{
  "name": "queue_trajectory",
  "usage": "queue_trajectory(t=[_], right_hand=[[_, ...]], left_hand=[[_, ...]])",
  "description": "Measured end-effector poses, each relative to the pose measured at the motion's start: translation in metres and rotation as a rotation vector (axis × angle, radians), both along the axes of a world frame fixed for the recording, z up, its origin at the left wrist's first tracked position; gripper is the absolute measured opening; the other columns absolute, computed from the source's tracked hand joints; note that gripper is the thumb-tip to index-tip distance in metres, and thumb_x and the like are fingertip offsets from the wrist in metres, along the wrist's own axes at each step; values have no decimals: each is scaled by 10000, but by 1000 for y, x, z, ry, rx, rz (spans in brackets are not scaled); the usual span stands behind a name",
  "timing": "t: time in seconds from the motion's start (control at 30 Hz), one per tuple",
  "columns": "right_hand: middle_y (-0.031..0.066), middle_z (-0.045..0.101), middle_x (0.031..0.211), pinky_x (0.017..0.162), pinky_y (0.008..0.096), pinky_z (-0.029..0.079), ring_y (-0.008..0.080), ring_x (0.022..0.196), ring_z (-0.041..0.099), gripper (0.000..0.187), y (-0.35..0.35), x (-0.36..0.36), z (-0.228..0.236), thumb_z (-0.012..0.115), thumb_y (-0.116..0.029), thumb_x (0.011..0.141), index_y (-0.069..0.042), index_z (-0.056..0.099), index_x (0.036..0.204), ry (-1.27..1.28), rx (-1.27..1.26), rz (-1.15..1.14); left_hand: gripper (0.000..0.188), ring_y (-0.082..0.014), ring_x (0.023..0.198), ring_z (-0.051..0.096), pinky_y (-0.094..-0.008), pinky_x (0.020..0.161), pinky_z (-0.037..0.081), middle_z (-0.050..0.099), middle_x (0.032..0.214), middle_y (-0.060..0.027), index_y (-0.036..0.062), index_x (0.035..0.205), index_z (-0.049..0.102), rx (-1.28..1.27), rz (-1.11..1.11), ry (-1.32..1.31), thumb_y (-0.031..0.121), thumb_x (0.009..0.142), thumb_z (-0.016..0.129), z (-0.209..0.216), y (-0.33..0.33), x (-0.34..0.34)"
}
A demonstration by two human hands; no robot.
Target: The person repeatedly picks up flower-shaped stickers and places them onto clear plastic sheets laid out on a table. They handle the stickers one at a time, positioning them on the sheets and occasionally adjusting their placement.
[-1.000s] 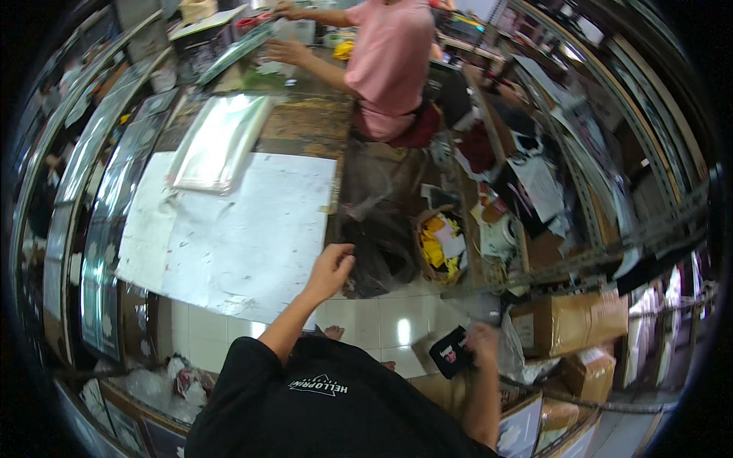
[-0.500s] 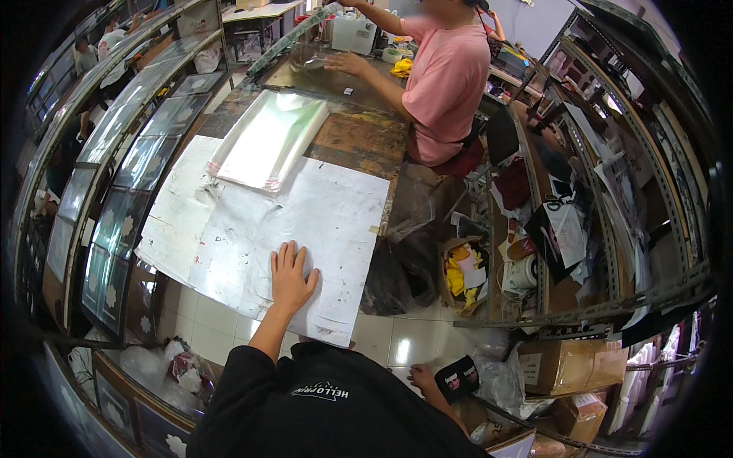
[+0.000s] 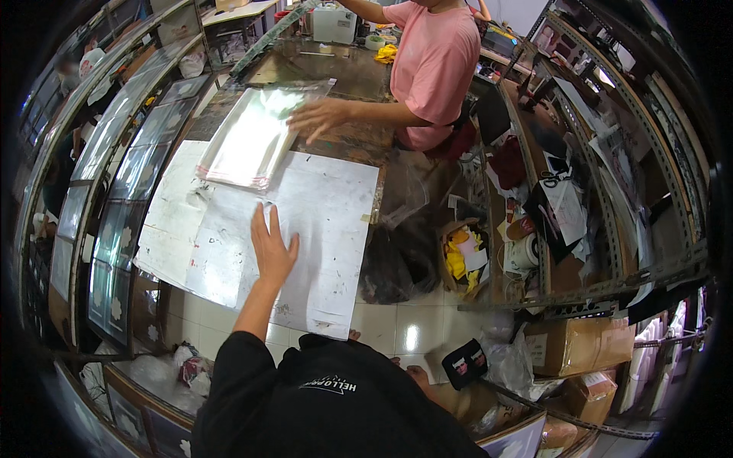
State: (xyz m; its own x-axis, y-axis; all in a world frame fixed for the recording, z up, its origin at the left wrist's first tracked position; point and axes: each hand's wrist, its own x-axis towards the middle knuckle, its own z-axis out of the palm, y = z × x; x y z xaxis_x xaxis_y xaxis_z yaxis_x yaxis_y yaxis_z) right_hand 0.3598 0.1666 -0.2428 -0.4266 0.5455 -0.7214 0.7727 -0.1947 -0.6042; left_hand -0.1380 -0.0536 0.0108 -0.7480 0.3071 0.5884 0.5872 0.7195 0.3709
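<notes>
I see my left hand lying flat and open on the big white sheet that covers the table, holding nothing. The sheet is worn, with grey marks. At 11 o'clock from the hand lies a stack of clear bags, under a co-worker's hand. Since half a second ago, that hand has come onto the bags. I cannot see my right hand.

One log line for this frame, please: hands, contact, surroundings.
left hand: flat on white sheet | right hand: not in view | clear bags: stacked beyond the sheet, under a co-worker's hand | table
</notes>
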Motion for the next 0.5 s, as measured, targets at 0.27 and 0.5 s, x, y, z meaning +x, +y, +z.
queue_trajectory(t=[0.27, 0.5], right_hand=[[203, 688, 974, 774, 347, 537, 270, 923, 683, 335, -11, 9, 10, 645, -233, 912, 34, 653, 1115, 29, 106, 29], [89, 651, 1004, 694, 325, 557, 209, 836, 682, 310, 9, 23, -13, 638, -203, 949, -1, 583, 1177, 130, -54, -269]], left_hand=[[511, -329, 1250, 498, -564, 1095, 325, 542, 1311, -183, 28, 1307, 550, -563, 124, 333, 125, 816, 657, 36, 5, -99], [101, -301, 800, 620, -449, 696, 474, 608, 834, -102, 69, 846, 693, -575, -146, 5, 133, 842, 614, 12, 32, -80]])
